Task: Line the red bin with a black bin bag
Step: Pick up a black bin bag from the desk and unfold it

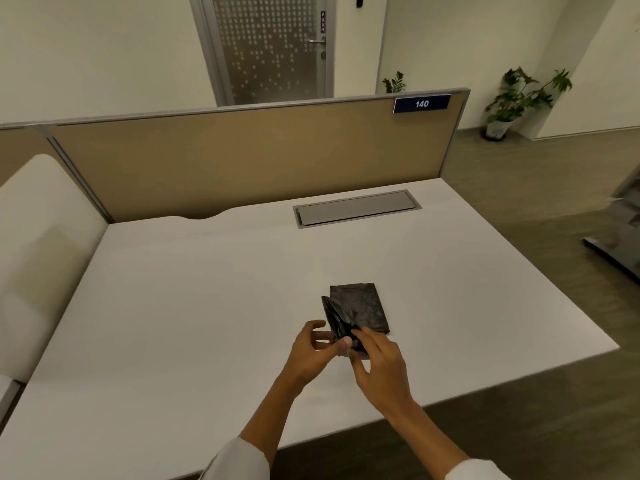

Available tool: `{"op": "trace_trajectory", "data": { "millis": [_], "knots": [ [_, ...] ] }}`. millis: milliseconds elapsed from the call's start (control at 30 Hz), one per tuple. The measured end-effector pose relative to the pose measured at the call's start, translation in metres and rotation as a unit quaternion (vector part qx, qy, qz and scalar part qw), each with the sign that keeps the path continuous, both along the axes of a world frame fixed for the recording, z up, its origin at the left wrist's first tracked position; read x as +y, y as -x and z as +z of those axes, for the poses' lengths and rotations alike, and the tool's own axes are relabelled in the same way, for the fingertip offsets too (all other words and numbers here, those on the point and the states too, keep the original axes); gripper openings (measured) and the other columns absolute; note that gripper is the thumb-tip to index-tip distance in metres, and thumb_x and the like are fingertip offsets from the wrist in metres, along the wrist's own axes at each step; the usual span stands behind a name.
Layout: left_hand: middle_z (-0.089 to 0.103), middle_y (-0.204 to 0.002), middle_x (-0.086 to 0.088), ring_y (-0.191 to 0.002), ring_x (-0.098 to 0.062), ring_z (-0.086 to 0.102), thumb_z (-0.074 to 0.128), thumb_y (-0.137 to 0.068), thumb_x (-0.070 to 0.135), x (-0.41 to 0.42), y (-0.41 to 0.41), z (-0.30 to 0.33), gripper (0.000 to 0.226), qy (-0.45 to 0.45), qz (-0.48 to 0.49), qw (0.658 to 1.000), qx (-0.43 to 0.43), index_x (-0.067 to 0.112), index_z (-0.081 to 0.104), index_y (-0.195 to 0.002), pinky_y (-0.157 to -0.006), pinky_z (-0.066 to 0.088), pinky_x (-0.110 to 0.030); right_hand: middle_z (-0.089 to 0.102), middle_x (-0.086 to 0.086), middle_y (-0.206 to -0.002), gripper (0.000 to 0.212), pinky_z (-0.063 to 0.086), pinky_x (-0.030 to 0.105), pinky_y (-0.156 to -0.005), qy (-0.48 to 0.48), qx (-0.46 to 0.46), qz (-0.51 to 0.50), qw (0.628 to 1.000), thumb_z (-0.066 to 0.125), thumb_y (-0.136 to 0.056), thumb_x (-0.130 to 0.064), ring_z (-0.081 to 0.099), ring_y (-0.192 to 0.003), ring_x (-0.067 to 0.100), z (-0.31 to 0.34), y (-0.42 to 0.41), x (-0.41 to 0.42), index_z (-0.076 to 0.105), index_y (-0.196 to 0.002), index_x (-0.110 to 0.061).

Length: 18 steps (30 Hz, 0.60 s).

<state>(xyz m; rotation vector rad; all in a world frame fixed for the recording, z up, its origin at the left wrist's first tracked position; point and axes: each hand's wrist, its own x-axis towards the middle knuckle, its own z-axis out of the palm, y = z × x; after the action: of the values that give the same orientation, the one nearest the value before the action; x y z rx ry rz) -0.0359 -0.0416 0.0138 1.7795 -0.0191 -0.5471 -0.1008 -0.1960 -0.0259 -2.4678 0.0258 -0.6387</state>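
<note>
White office desk (207,306) under you carries the folded black plastic bin bag (358,311) near its front edge. Your left hand (317,353) and right hand (379,362) pinch its near layers together. Thin film may slip or tear if you pull hard; no red bin shows.

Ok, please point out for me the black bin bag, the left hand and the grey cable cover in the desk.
black bin bag (362,308): head view, on its flat folded panel.
left hand (313,355): head view, on the back of the hand.
grey cable cover (356,210): head view, on the middle of its lid.
</note>
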Motion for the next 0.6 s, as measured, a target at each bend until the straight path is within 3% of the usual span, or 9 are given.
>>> {"op": "trace_trajectory", "data": {
  "millis": [100, 200, 333, 433, 533, 600],
  "knots": [
    [0.067, -0.117, 0.000, -0.104, -0.017, 0.066, 0.076, -0.076, 0.047, 0.006, 0.015, 0.008, 0.061, 0.026, -0.024, 0.999, -0.005, 0.022, 0.055, -0.127, -0.077, 0.058, -0.029, 0.073, 0.003, -0.116, 0.052, 0.053, 0.026, -0.089, -0.013, -0.002, 0.017, 1.000, 0.082, -0.077, -0.017, 0.068, -0.100, 0.015, 0.004, 0.029, 0.010, 0.065, -0.126, -0.015],
    [0.073, -0.107, -0.007, -0.100, -0.023, 0.068, 0.069, -0.087, 0.034, 0.013, 0.031, 0.005, 0.037, 0.023, -0.028, 0.999, -0.020, 0.013, 0.068, -0.117, -0.073, 0.055, -0.024, 0.071, 0.001, -0.118, 0.050, 0.056, 0.030, -0.087, -0.006, -0.006, 0.024, 1.000, 0.079, -0.080, -0.023, 0.064, -0.102, 0.009, 0.008, 0.053, 0.019, 0.064, -0.127, -0.018],
    [0.077, -0.098, -0.008, -0.096, -0.018, 0.071, 0.069, -0.088, 0.024, 0.027, 0.049, 0.004, 0.025, 0.023, -0.008, 0.999, -0.020, 0.007, 0.075, -0.105, -0.085, 0.056, -0.028, 0.066, -0.005, -0.124, 0.048, 0.045, 0.021, -0.092, -0.020, 0.008, 0.008, 1.000, 0.066, -0.086, -0.048, 0.049, -0.108, -0.003, 0.018, 0.080, 0.028, 0.060, -0.128, -0.024],
    [0.078, -0.093, -0.007, -0.092, -0.017, 0.073, 0.071, -0.086, 0.023, 0.038, 0.059, 0.006, 0.022, 0.025, -0.011, 1.000, -0.012, 0.007, 0.076, -0.101, -0.083, 0.056, -0.030, 0.063, -0.008, -0.126, 0.055, 0.046, 0.022, -0.094, -0.050, 0.016, 0.001, 0.999, 0.061, -0.086, -0.061, 0.052, -0.112, -0.002, 0.026, 0.095, 0.031, 0.059, -0.127, -0.025],
    [0.078, -0.093, -0.012, -0.088, -0.023, 0.075, 0.070, -0.087, 0.018, 0.047, 0.069, 0.010, 0.020, 0.056, -0.009, 0.998, 0.010, 0.005, 0.074, -0.102, -0.077, 0.060, -0.035, 0.061, -0.012, -0.125, 0.055, 0.047, 0.019, -0.094, -0.124, 0.025, -0.016, 0.992, 0.068, -0.082, -0.060, 0.055, -0.115, -0.001, 0.034, 0.105, 0.033, 0.061, -0.125, -0.026],
    [0.076, -0.097, -0.015, -0.087, -0.026, 0.075, 0.070, -0.087, 0.014, 0.052, 0.076, 0.016, 0.022, 0.075, 0.004, 0.997, 0.020, 0.003, 0.070, -0.106, -0.071, 0.061, -0.037, 0.062, -0.017, -0.120, 0.046, 0.049, 0.014, -0.092, -0.169, 0.020, -0.022, 0.985, 0.075, -0.081, -0.049, 0.058, -0.113, -0.002, 0.039, 0.109, 0.033, 0.062, -0.120, -0.028]
  ]
}}
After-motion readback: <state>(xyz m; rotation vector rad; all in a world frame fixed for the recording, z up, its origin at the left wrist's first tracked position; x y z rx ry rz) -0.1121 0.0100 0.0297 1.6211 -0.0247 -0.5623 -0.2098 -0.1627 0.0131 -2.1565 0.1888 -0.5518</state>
